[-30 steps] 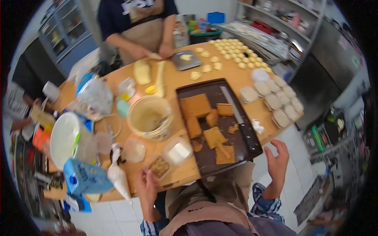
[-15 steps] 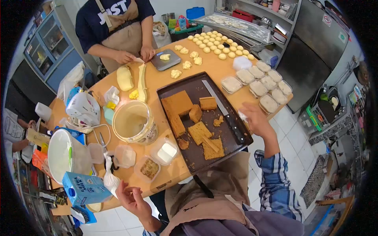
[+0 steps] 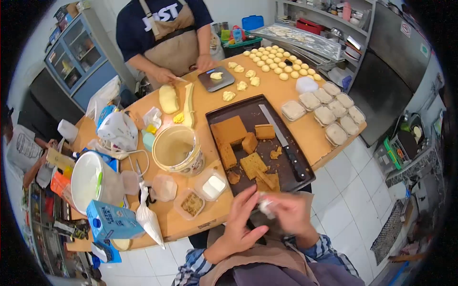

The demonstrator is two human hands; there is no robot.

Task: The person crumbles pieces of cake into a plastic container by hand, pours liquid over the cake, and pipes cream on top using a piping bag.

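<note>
My right hand (image 3: 293,212), smeared by motion, holds a crumpled white tissue (image 3: 267,208) in its fingers. Close beside it is my left hand (image 3: 240,229), fingers stretched and apart, near the tissue. Both are in front of the near edge of a dark baking tray (image 3: 245,107). The tray bears a block of brown sponge cake (image 3: 229,129), several cut pieces, crumbs and a black-handled bread knife (image 3: 281,134). Left of my hands stand a small tub of brown crumbs (image 3: 192,205) and a tub with white blocks (image 3: 213,186).
A filled piping bag (image 3: 149,219) lies near the table edge by a blue milk carton (image 3: 114,221). A large bucket (image 3: 176,151) stands left of the tray, lidded boxes (image 3: 324,116) to its right. Across the table, a co-worker (image 3: 164,43) handles dough beside a scale (image 3: 215,82).
My right hand has come from the tray's right side to the front, bringing the tissue. My left hand has moved right from beside the piping bag to meet it. The view has shifted.
</note>
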